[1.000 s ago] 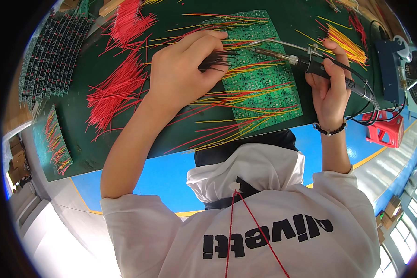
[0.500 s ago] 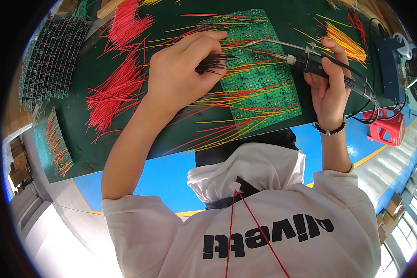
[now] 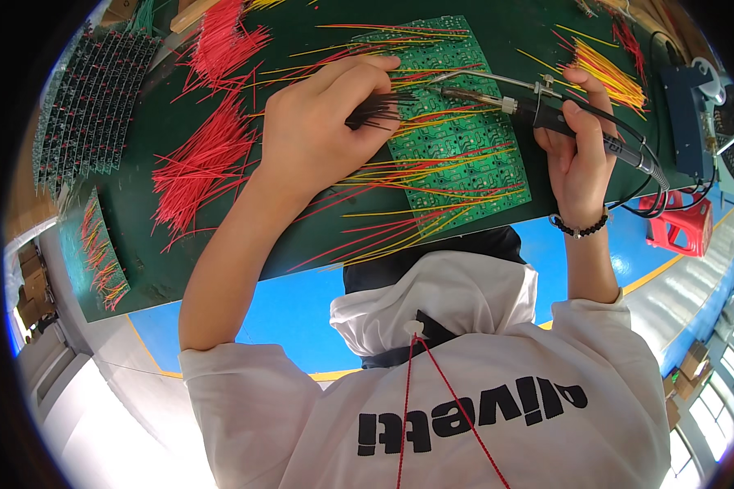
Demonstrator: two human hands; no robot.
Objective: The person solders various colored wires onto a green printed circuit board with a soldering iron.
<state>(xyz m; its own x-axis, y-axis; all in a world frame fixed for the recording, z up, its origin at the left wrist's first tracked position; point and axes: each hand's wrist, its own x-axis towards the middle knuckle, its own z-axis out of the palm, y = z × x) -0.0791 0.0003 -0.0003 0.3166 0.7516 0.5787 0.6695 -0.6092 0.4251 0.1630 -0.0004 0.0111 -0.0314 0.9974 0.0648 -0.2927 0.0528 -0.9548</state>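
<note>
A green circuit board (image 3: 458, 137) lies on the dark green table, with rows of red and yellow wires (image 3: 457, 167) reaching across it to the left. My left hand (image 3: 311, 122) is closed around a bundle of black wires (image 3: 377, 110) at the board's left side. Its fingertips are mostly hidden. In my right hand (image 3: 581, 155) is a soldering iron (image 3: 553, 119), held over the board's right edge. A thin metal feed tube (image 3: 497, 77) runs along the iron, and both tips point left, close to the wires in the board's upper part.
Piles of red wires (image 3: 200, 167) cover the table's left side, near stacked dark boards (image 3: 94, 106) and a small wired board (image 3: 103, 248). A bundle of yellow wires (image 3: 616, 73) lies at the far right. Beside it stand a blue box-shaped device (image 3: 683, 118) and a red stool (image 3: 683, 224).
The soldering iron and its feed tube have shifted very slightly to the left. My left hand stays almost still with the black wires.
</note>
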